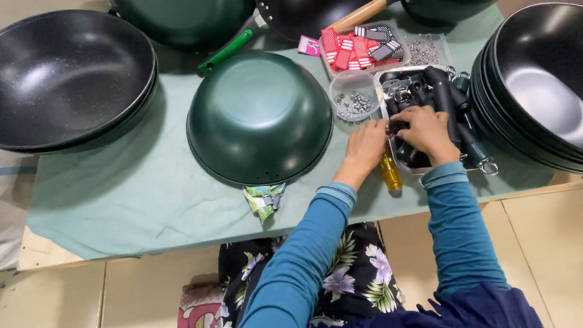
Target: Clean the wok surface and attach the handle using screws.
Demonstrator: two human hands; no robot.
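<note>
Looking down, I see the desk (133,199) under a green cloth, a stack of black woks (559,84) at its right edge and an upturned green wok (259,117) in the middle. Both hands meet at a metal tray (404,165) of black handles (440,91). My right hand (429,131) pinches a small dark part; whether my left hand (366,145) holds anything, I cannot tell. I judge a careless elbow could nudge the stack, or scatter the tub of rivets (353,102) nearby.
</note>
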